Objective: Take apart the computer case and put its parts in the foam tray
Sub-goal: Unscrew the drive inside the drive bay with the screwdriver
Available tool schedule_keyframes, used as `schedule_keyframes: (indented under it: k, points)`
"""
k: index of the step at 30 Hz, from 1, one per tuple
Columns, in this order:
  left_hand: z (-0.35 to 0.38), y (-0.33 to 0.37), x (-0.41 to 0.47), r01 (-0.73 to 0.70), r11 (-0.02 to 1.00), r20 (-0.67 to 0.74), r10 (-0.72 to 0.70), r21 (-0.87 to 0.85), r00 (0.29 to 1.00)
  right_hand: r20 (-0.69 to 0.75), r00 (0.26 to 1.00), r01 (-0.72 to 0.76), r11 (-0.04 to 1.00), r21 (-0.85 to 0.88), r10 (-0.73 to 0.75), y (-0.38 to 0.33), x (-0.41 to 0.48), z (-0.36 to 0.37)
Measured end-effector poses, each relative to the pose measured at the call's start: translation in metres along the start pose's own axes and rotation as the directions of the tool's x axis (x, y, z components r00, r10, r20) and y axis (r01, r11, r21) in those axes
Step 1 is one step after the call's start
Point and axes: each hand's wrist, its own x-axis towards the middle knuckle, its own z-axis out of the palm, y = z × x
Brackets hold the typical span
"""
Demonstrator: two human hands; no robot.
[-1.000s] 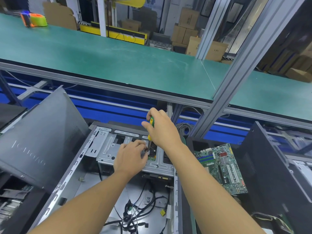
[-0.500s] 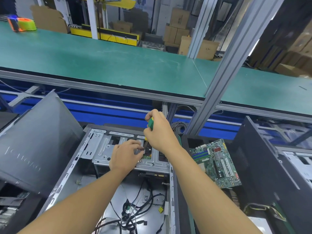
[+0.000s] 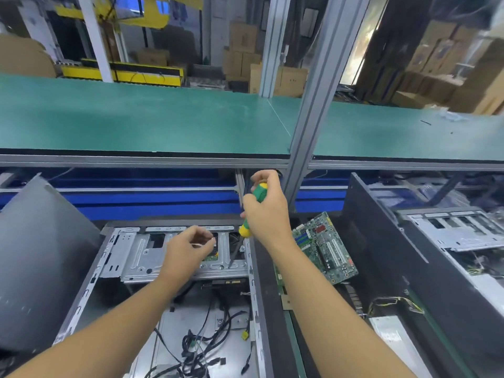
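Note:
The open computer case (image 3: pixel 90 290) lies on its side below me, with a silver drive cage (image 3: pixel 141 257) across its far end. My right hand (image 3: pixel 268 214) grips a green and yellow screwdriver (image 3: pixel 256 195); its tip touches the right end of the cage. Over the middle of the cage hovers my left hand (image 3: pixel 185 252), fingers curled and thumb near the forefinger. Whether it pinches anything small does not show. Loose black cables (image 3: pixel 196 347) lie on the case floor. No foam tray is in view.
A grey side panel (image 3: pixel 41 255) leans at the left. A green motherboard (image 3: pixel 327 246) stands tilted to the right of the case, beside a black panel (image 3: pixel 381 255) and a second open case (image 3: pixel 450 233). An aluminium post (image 3: pixel 308 126) and green shelf (image 3: pixel 136 118) rise ahead.
My left hand has drawn back left from the screwdriver tip. My right hand rose and shifted right, and the screwdriver tip now sits at the cage's right end.

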Motion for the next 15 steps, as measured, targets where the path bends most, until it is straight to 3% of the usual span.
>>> schedule_keyframes:
  k: [3,6,9,15]
  points:
    - [0.009,0.019,-0.002,0.004,0.984,0.013,-0.002,-0.18,1.0,0.009,0.963,-0.266,0.945,0.193,0.269,0.019,0.003,-0.01]
    - [0.017,0.031,-0.004,-0.028,0.968,0.062,0.045,-0.25,0.997,0.165,0.883,-0.468,0.857,0.218,0.44,0.038,-0.002,-0.019]
    - [0.025,0.038,-0.008,-0.08,0.964,0.087,0.105,-0.253,0.991,0.294,0.849,-0.482,0.871,0.094,0.439,0.055,-0.014,-0.025]
    - [0.036,0.048,-0.017,-0.148,0.974,0.112,0.168,-0.171,0.979,0.346,0.862,-0.353,0.928,-0.117,0.371,0.069,-0.029,-0.04]
